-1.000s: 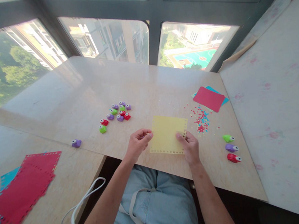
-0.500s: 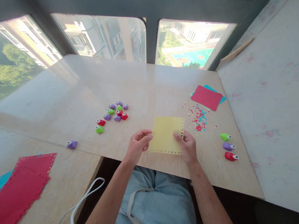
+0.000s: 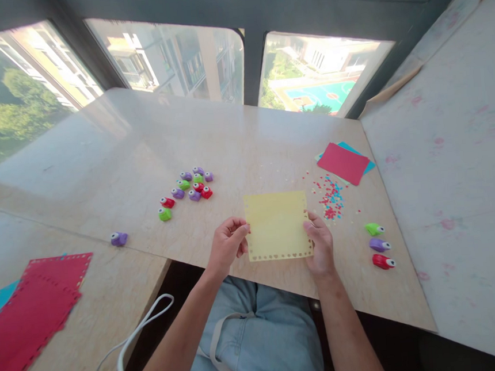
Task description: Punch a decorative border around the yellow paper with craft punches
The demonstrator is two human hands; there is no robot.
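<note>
Both hands hold a yellow sheet of paper [image 3: 277,224] above the near edge of the table. Small punched holes run along its left, right and bottom edges. My left hand [image 3: 229,245] pinches the left edge between thumb and fingers. At the right edge, my right hand [image 3: 320,241] grips the sheet with the thumb on top and the fingers behind, hidden by paper. To the right of the sheet lies a scatter of red, blue and pale paper bits [image 3: 331,196].
Several small craft punches [image 3: 194,195] cluster left of centre; a purple punch [image 3: 119,238] sits apart. Green [image 3: 375,229], purple [image 3: 380,245] and red [image 3: 383,261] punches line the right side. Red card [image 3: 343,163] lies back right, punched red sheets [image 3: 29,320] left, near a white cable [image 3: 126,340].
The yellow sheet has turned to lie squarer to me, its left edge now showing holes. My right hand has shifted slightly right, to the sheet's edge.
</note>
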